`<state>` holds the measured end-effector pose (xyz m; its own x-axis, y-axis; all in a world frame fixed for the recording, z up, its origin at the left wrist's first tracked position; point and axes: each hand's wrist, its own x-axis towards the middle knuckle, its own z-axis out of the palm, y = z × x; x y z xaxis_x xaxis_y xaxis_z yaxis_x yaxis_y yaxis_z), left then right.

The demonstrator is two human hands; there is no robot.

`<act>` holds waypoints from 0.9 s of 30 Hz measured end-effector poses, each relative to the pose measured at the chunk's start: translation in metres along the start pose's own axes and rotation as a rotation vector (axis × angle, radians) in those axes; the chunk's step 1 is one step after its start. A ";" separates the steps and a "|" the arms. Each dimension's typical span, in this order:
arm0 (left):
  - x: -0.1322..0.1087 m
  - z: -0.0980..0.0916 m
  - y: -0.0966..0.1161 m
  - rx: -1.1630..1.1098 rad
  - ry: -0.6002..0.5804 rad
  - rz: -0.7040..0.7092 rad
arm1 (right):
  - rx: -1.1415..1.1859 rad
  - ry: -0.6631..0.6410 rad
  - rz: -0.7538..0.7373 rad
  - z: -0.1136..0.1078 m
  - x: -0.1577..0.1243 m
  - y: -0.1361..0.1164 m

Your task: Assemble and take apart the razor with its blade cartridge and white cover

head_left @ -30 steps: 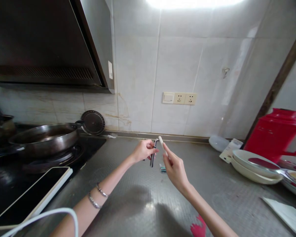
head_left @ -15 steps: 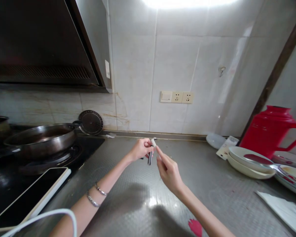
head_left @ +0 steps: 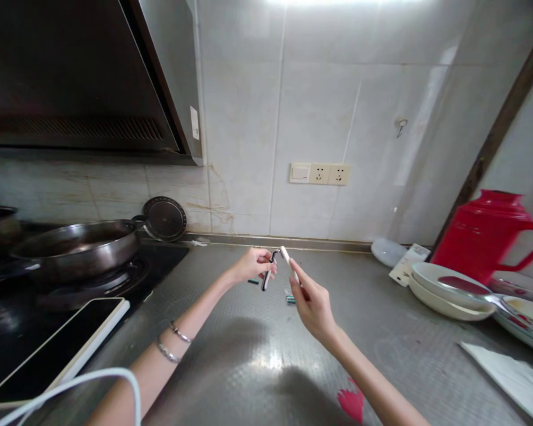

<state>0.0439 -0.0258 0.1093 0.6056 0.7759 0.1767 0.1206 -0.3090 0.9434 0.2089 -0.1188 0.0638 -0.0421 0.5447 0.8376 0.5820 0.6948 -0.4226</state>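
Note:
In front of me, my left hand point(head_left: 255, 264) pinches a slim black-and-silver handle point(head_left: 267, 278) with a small bent neck at its top, which looks like a razor handle. My right hand point(head_left: 308, 302) is closed around a slim white stick point(head_left: 286, 258), its rounded tip pointing up and left, close to the bent neck. Whether the two touch, I cannot tell. On the counter below lie a small dark green strip point(head_left: 253, 281), near the left fingers, and a small teal-and-clear piece point(head_left: 290, 298) beside the right fingers.
A steel pan point(head_left: 77, 245) sits on the black stove at left, with a phone point(head_left: 53, 349) and white cable point(head_left: 115, 373) nearer me. Bowls point(head_left: 448, 299), a red thermos jug point(head_left: 482, 236) and white paper point(head_left: 510, 376) stand or lie at right on the metal counter point(head_left: 231, 367).
The white stick has moved right and up with my right hand, apart from the left fingers. The black-and-silver handle tilts more, and the teal piece on the counter has come into sight.

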 end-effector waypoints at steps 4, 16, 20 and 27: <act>-0.002 -0.004 0.003 -0.019 -0.099 0.007 | 0.173 0.038 0.134 -0.020 0.020 0.004; -0.008 0.000 0.011 0.291 -0.118 0.215 | 0.305 -0.325 0.144 -0.047 0.092 -0.011; -0.010 0.003 0.013 0.355 -0.116 0.225 | 0.124 -0.459 0.159 -0.055 0.093 0.001; -0.011 0.005 0.011 0.477 -0.083 0.266 | -0.124 -0.512 0.020 -0.061 0.094 0.013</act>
<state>0.0424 -0.0400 0.1170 0.7216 0.5971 0.3505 0.2863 -0.7182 0.6342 0.2618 -0.0866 0.1583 -0.4034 0.7387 0.5399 0.6774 0.6378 -0.3665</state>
